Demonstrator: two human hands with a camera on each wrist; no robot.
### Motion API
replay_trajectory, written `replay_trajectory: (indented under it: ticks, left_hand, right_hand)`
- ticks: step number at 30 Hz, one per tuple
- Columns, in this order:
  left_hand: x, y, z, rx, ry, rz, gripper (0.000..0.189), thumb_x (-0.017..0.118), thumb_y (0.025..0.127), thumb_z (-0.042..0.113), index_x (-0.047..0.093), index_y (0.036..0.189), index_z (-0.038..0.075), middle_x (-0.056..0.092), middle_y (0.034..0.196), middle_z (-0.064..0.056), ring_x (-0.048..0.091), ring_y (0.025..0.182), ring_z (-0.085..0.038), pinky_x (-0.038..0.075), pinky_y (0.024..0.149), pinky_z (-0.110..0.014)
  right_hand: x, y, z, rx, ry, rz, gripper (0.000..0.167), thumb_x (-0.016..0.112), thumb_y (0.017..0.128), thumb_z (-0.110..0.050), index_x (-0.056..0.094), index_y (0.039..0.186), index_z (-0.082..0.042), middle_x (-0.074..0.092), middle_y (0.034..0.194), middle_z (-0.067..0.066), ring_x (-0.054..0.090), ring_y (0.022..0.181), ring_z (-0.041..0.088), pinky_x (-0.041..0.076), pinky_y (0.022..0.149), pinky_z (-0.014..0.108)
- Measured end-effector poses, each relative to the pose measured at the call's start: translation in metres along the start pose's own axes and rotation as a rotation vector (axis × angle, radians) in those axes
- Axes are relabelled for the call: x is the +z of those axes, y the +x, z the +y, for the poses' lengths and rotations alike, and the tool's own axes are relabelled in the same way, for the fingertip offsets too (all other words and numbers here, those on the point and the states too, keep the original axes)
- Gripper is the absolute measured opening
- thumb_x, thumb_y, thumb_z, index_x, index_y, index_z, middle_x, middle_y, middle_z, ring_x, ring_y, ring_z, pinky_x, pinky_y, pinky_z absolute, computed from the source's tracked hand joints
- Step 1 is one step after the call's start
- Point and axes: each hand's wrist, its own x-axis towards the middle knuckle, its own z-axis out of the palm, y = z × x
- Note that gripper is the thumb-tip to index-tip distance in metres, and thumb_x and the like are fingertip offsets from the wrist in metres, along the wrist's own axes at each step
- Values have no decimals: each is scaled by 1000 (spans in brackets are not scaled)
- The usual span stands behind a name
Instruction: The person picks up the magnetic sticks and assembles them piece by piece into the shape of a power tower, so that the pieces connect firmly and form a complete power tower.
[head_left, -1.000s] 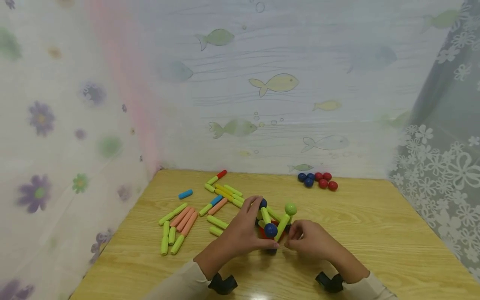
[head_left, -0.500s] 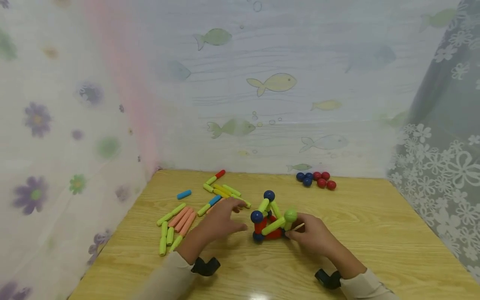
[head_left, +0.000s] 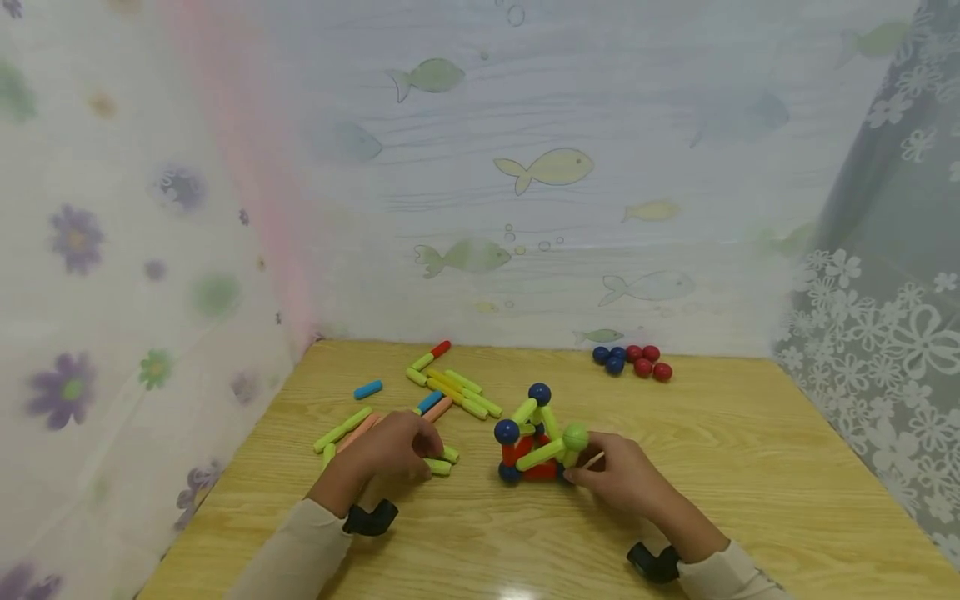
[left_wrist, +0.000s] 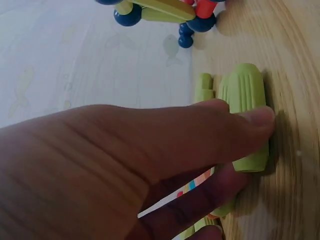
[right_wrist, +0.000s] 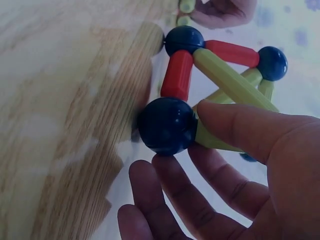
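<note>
Nearly closed, the left grip (head_left: pixel 392 450) pinches a ridged yellow-green plastic rod (left_wrist: pixel 246 90), long axis toward the right grip (head_left: pixel 621 473), curled round a dark-blue plastic ball (right_wrist: pixel 166 126).

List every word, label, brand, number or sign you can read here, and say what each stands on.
None: no readable text in any view.
The green rod and blue ball, large in the wrist views, show no lettering.
The fish and flowers on the hangings are pictures, not writing.
The black wrist mounts are too small to rule out fine markings.
</note>
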Motion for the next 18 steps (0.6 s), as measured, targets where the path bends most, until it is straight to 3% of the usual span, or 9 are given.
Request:
replay_trajectory:
  ticks: [3, 5, 9, 13, 15, 18]
  left_hand:
    - [-4, 0, 5, 30, -17, -13, 16, 83, 87, 11, 80, 100, 22, 74, 99, 10, 68, 91, -9, 57, 80, -28]
    - [-7, 0, 13, 49, -62, 20, 15, 80, 92, 18, 79, 106, 25, 74, 103, 11, 67, 95, -8, 56, 82, -29]
    - [-5, 3, 39, 129, -204, 198, 21, 72, 99, 27, 75, 120, 26, 75, 112, 5, 67, 101, -11, 55, 84, -33]
    - [9, 10, 70, 245, -277, 363, 25, 71, 100, 29, 75, 124, 25, 74, 120, 3, 67, 106, -15, 55, 87, -35]
    - [18, 14, 83, 267, -280, 396, 24, 72, 99, 32, 75, 123, 29, 73, 121, 9, 67, 108, -14, 56, 89, -37]
    - [31, 21, 95, 274, -248, 398, 23, 73, 98, 33, 74, 121, 35, 71, 121, 18, 66, 112, -9, 54, 95, -42]
  right_hand:
    - [1, -1, -2, -17, 1, -8, 25, 81, 91, -29, 73, 111, -17, 73, 103, 0, 72, 91, 19, 61, 78, 38]
    - [1, -1, -3, -20, 1, -9, 24, 81, 91, -28, 73, 110, -17, 73, 102, 0, 72, 91, 19, 61, 78, 38]
    - [1, -3, -5, -24, -1, -11, 23, 81, 91, -27, 72, 110, -17, 73, 101, 0, 73, 91, 20, 61, 78, 39]
    - [0, -5, -5, -28, -3, -13, 24, 81, 91, -27, 73, 112, -18, 73, 101, 0, 73, 91, 20, 61, 78, 40]
    - [0, -5, -5, -28, -4, -10, 24, 81, 91, -27, 73, 112, -18, 73, 101, 0, 73, 91, 20, 61, 78, 40]
    - [0, -6, -5, -25, -2, -10, 25, 81, 91, -28, 73, 113, -18, 73, 101, -1, 73, 90, 20, 61, 78, 40]
